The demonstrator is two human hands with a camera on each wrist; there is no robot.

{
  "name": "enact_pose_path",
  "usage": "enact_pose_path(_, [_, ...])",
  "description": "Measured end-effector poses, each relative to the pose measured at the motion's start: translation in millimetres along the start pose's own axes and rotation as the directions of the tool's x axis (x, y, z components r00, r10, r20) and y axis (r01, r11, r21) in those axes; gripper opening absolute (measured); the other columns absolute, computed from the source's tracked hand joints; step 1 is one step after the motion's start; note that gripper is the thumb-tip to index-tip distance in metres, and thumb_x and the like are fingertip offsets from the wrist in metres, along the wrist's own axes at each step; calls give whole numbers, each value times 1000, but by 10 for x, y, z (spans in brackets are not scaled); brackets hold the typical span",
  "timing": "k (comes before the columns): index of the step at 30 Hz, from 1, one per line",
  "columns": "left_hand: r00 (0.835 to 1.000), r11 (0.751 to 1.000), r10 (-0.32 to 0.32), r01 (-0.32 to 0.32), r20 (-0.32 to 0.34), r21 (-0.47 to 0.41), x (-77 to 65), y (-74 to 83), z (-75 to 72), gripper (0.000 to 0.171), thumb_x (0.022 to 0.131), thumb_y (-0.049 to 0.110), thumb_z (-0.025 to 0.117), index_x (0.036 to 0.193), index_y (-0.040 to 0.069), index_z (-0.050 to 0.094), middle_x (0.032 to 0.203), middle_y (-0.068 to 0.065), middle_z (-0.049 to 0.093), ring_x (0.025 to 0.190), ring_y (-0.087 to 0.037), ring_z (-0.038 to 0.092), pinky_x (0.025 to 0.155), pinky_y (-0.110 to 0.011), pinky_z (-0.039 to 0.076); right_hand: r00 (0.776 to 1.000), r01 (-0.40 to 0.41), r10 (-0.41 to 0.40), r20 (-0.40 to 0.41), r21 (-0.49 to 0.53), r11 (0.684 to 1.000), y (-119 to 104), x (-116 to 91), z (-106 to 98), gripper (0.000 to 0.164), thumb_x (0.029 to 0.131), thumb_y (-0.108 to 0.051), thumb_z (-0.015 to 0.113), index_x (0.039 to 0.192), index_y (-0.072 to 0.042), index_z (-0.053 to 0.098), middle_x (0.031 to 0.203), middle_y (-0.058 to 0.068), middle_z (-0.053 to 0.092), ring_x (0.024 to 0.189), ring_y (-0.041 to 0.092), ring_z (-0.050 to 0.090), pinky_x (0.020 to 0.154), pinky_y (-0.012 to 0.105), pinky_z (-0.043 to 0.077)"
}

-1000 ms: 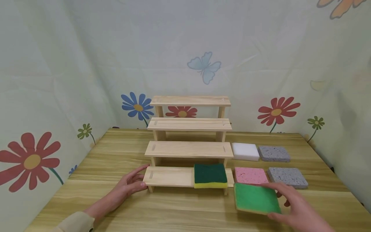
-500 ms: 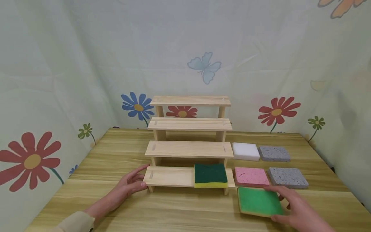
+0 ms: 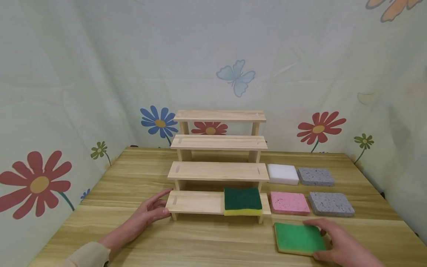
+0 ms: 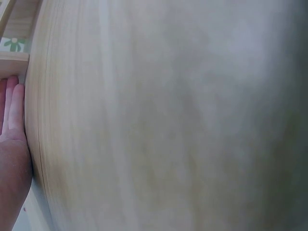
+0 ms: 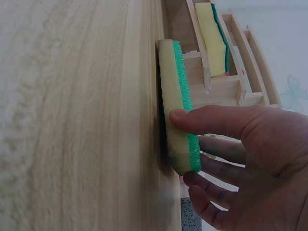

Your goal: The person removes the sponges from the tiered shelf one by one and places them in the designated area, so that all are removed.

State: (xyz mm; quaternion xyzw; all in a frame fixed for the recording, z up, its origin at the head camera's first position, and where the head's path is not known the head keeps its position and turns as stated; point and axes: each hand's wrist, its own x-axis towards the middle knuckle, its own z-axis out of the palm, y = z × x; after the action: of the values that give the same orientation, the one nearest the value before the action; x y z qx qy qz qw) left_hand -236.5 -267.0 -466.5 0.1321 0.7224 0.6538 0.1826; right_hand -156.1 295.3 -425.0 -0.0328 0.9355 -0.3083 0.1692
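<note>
My right hand (image 3: 343,243) pinches the right end of a sponge (image 3: 298,237) with a bright green top and a pale yellow body. In the right wrist view the thumb presses on the sponge's (image 5: 180,106) pale side, low at the tabletop; whether it fully touches the wood I cannot tell. At the left end of the four-tier wooden stand (image 3: 198,202), my left hand (image 3: 143,218) touches the lowest shelf, its fingers fairly straight in the left wrist view. On that shelf, toward the right, lies a dark green and yellow sponge (image 3: 242,201).
Right of the stand lie a white sponge (image 3: 282,174), a pink sponge (image 3: 289,203) and two speckled grey sponges, one farther back (image 3: 315,176) and one nearer (image 3: 331,204). A flower-printed cloth (image 3: 166,55) hangs behind the wooden table (image 3: 200,244).
The right hand has lowered the bright green sponge toward the table, moving it slightly nearer and to the right, away from the pink one. The left hand has stayed at the shelf end.
</note>
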Motion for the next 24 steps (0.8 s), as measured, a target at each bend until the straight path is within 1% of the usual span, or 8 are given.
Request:
enact_pose_path(3, [1000,1000,-1,1,-3,1,3,3,0,70,99,16,57,159,18,20,136,-8,55,119,-11,61,100,-27,53,1000,-1,0,18,11,1000,15,13,7,78,69,-25,89,138,-14,54,135,13,54,103,22,53,87,42,53])
enact_pose_path(6, [1000,1000,-3,3,-4,-1,7,-1,-3,70,99,16,57,159,18,20,135,-7,56,119,-11,61,100,-27,53,1000,8,-9,26,13,1000,28,25,11,77,70,-25,88,138,-14,54,133,11,55,102,21,52,86,40,53])
enact_pose_path(14, [1000,1000,3,-3,-1,-4,8,-9,-8,70,99,15,57,159,18,20,135,-6,56,119,-12,62,100,-28,52,999,37,-37,22,-4,999,39,14,8,76,68,-25,89,136,-16,55,134,12,55,102,22,52,85,39,51])
enact_pose_path(24, [1000,1000,-11,10,-14,-6,13,0,-3,69,99,15,56,159,20,21,136,-8,55,120,-12,61,100,-28,53,999,25,-25,29,9,1000,24,19,7,77,69,-22,89,137,-15,54,136,14,53,103,22,52,88,45,53])
